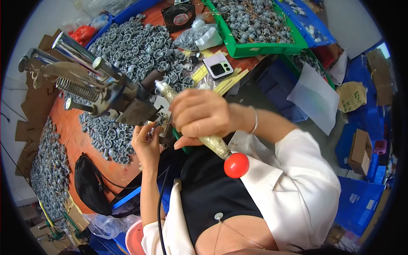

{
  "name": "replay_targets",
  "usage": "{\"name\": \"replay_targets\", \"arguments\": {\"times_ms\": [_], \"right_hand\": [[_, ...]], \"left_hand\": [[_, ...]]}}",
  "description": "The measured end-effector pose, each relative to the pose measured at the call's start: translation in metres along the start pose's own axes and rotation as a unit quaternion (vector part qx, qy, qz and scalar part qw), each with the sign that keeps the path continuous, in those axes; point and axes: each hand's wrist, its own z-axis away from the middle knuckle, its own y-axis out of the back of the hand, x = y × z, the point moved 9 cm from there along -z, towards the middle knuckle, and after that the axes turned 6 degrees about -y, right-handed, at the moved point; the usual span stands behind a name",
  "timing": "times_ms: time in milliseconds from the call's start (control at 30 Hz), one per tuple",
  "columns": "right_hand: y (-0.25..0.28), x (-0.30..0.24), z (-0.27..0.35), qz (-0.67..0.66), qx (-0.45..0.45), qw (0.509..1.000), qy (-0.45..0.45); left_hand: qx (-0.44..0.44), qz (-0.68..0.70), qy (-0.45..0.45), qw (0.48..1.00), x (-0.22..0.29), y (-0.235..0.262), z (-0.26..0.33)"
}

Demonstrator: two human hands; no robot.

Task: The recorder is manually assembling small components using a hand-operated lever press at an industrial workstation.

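Note:
My right hand (202,114) is wrapped round a press lever (216,145) whose grip is bound in yellowish tape. A red ball knob (236,165) caps the lever's near end. My left hand (146,142) is below the head of a metal hand press (127,95), thumb and fingers pinched together. What they hold is too small and too covered to name. Small grey metal parts (112,138) lie heaped on the table close beside that hand, and more grey parts (136,49) are piled behind the press.
A green tray (242,51) of grey round parts stands at the far right of the orange table (70,138). A phone (218,66), a bag of parts (199,36) and a black fan (178,18) are behind my right hand. A black pouch (91,185) lies at the near left.

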Motion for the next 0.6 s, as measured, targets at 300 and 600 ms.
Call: {"name": "replay_targets", "arguments": {"times_ms": [300, 600], "right_hand": [[0.19, 0.312, 0.081, 0.573, -0.058, 0.731, -0.367], [0.318, 0.289, 0.087, 0.458, 0.08, 0.775, -0.428]], "left_hand": [[-0.155, 0.228, 0.105, 0.956, 0.029, -0.01, 0.035], [0.332, 0.433, 0.129, 0.828, -0.09, 0.223, 0.025]]}}
